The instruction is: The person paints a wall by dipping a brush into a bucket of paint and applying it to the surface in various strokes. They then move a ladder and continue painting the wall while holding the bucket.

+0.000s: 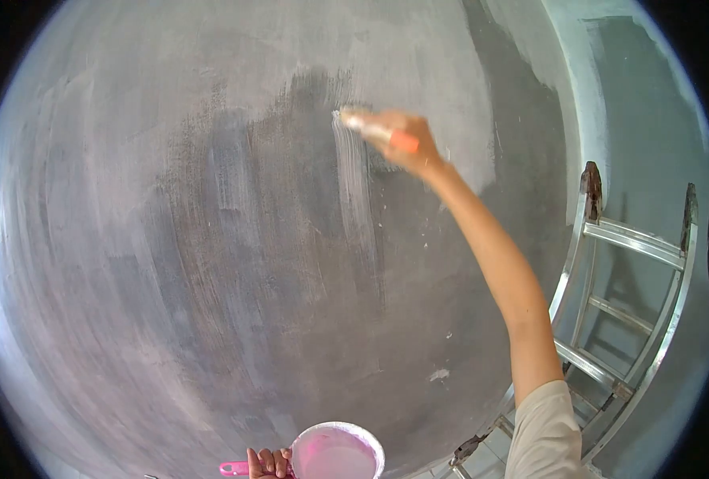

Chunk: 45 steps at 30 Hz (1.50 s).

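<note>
My right hand (409,142) is closed around a paintbrush (378,132) with an orange handle end, raised high in front of me. Its bristles meet the grey wall (418,271) at the top of a wet whitish streak (356,191). Low in the view, my left hand (269,463) grips the pink handle of a dipper (338,453). Pale, milky liquid fills part of the dipper, and whitish residue coats its rim. Only the fingers of my left hand show; the rest is cut off by the lower edge.
An aluminium ladder (634,239) leans at the right, close to my right arm. Behind it is a greenish-grey wall section (650,120) with a white painted edge. Pale floor tiles (486,457) show near the ladder's foot. Darker and lighter patches mark the main wall.
</note>
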Motion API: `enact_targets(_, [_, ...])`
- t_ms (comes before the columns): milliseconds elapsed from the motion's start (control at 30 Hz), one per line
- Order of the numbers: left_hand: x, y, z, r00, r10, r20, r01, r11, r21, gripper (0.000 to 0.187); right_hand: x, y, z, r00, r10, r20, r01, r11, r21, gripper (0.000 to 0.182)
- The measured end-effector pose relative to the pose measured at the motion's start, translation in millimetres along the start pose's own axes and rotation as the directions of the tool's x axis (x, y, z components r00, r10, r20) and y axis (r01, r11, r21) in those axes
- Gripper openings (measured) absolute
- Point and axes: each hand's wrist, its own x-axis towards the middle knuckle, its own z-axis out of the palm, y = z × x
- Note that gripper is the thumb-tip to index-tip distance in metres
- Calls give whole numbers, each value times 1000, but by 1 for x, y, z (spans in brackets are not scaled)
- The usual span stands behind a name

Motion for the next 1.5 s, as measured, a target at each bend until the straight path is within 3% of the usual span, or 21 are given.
enact_targets(67, [7, -6, -15, 1000, 3, -18, -4, 999, -41, 45, -41, -37, 6, 992, -83, 100, 83, 997, 7, 34])
enact_targets(167, [-3, -9, -3, 998, 53, -45, -55, 997, -46, 44, -146, -104, -4, 950, -140, 277, 77, 971, 226, 46])
enact_targets(267, [-12, -9, 1, 998, 47, -41, -51, 995, -89, 44, -214, -153, -27, 753, -305, 583, 37, 904, 425, 50])
enact_targets(367, [-10, -12, 4, 994, 64, -86, -72, 993, -89, 44, -197, -146, -17, 832, -391, 394, 102, 806, 583, 39])
enact_targets(433, [-7, -15, 2, 992, 84, -94, -90, 994, -60, 45, -127, -101, -23, 771, -318, 552, 72, 904, 420, 24])
enact_targets(467, [-7, -16, 0, 993, 91, -76, -95, 995, -44, 45, -93, -76, -12, 834, -296, 465, 34, 870, 491, 16])
enact_targets(500, [-6, -17, -2, 993, 100, -59, -102, 994, -26, 45, -63, -51, -7, 844, -77, 530, -231, 840, 490, 27])
enact_targets(600, [-2, -18, -9, 995, 71, -64, -75, 994, -73, 46, 25, 27, 7, 954, 60, 294, -168, 919, 357, 31])
enact_targets(767, [-2, -21, -8, 988, 119, -100, -124, 991, -46, 46, 83, 82, 11, 953, 302, 33, -300, 914, 274, 24])
enact_targets(867, [-1, -15, -6, 990, 91, -112, -98, 993, -60, 45, 49, 49, 33, 974, -191, -126, 204, 974, 100, 22])
enact_targets(900, [0, -14, -6, 992, 69, -103, -77, 994, -71, 45, 28, 27, 29, 982, -184, 44, 177, 975, 135, 22])
enact_targets(967, [2, -12, 9, 997, 46, -61, -52, 994, -97, 44, -23, -20, 32, 931, -359, -68, 365, 913, 180, 20])
enact_targets(1033, [10, -7, 18, 1000, 15, -3, -15, 994, -110, 43, -57, -52, 2, 887, -331, 323, 206, 908, 365, 19])
enact_targets(1100, [21, -3, 35, 998, -67, 21, 69, 987, -142, 43, -49, -67, -22, 782, -321, 534, 82, 903, 422, 18])
enact_targets(1133, [26, 0, 47, 994, -99, 45, 105, 981, -162, 43, -43, -67, -19, 789, -331, 518, 54, 877, 478, 18])
enact_targets(1167, [28, 0, 59, 999, -24, 24, 26, 996, -82, 43, -35, -63, -12, 796, -344, 498, 34, 847, 530, 18])
enact_targets(1233, [38, -5, 71, 990, -11, 137, 26, 995, -101, 43, -5, -42, 1, 853, -318, 415, -27, 766, 642, 18])
enact_targets(1333, [49, -10, 79, 973, -17, 229, 41, 994, -103, 43, 50, 4, 11, 913, 17, 408, -251, 811, 528, 20])
enact_targets(1400, [49, -11, 82, 977, -30, 210, 56, 992, -116, 44, 92, 36, 3, 977, 88, 193, -162, 895, 415, 21])
enact_targets(1467, [38, -11, 89, 986, -29, 162, 49, 992, -117, 44, 119, 69, 9, 968, 91, -232, 15, 907, 421, 18])
enact_targets(1500, [37, -11, 86, 989, -30, 148, 44, 995, -93, 44, 115, 74, 13, 977, 158, -144, -88, 913, 399, 17])
